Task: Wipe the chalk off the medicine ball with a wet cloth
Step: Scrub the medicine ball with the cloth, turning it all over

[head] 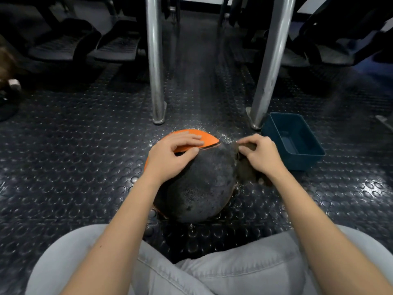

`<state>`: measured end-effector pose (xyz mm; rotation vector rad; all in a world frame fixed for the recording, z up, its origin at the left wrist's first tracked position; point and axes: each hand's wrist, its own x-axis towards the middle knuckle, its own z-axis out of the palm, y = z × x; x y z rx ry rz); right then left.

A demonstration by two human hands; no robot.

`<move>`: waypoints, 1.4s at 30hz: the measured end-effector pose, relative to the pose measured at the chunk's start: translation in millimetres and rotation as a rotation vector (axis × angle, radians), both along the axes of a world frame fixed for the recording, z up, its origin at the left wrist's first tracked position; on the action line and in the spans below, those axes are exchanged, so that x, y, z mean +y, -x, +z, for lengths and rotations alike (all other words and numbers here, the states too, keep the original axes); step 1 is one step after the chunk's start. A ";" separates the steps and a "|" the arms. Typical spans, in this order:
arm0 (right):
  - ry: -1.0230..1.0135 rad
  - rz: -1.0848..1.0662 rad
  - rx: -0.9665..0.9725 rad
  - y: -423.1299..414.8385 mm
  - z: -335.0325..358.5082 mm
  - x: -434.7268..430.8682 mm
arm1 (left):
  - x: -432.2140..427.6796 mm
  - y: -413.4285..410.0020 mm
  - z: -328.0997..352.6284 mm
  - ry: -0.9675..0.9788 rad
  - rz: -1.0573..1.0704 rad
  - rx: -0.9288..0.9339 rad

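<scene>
Head view, ball: The medicine ball sits on the studded rubber floor, just in front of the person's crossed legs and short of the two metal posts. It is dark and rough, with an orange panel on its far top.

Head view, left hand: The left hand lies flat over the ball's upper left, fingers stretched onto the orange panel. It grips nothing and only presses down to steady the ball.

Head view, right hand: The right hand is curled round a dark brown cloth and holds it against the ball's right flank. The rest of the cloth hangs down toward the floor.

Head view, tub: A blue tub stands on the floor just right of the ball, beside the right post. Whether there is water in it cannot be told.

Head view, chalk: Pale specks dust the ball's near face, and more glitter on the floor behind it. Chalk or droplets, it is hard to say.

Step in hand: By the look of it, this is a wipe on the right side.

Doing it well: Bunch the cloth so that a broad wet face meets the rough skin. Drag it in long overlapping strokes across the top. Let the left hand brace against each pull so the ball cannot roll. Turn the ball to bring the speckled near face under the cloth.
</scene>
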<state>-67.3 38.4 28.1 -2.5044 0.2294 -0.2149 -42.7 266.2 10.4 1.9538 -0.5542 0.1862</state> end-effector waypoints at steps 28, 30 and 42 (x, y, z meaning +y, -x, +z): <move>-0.260 0.148 -0.293 6.3 10.2 13.0 | -14.5 4.5 14.3 -0.297 0.438 0.109; -0.261 0.305 -0.279 13.9 11.8 24.1 | -9.2 2.3 14.1 -0.298 0.400 0.103; -0.169 0.351 -0.345 22.6 3.7 39.3 | -17.7 -2.3 15.4 -0.398 0.245 0.038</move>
